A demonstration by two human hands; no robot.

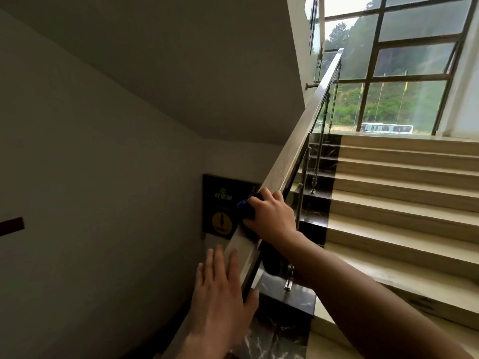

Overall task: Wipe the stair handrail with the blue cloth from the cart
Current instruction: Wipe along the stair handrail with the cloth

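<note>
Mid-wipe, low on the handrail.
Left hand (223,288) lies flat, fingers straight, against the handrail (293,151) near its bottom end, gripping nothing. Just above it the blue cloth (246,208) sits bunched on top, right hand (272,216) curled over it. Suggest: wrap cloth over top and side faces, steady pressure, one long pass upward toward the window (414,73).

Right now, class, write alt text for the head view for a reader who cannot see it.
A right hand grips a blue cloth on the sloping stair handrail. The left hand lies flat against the rail lower down, fingers straight. Pale stairs climb toward a large window.
</note>
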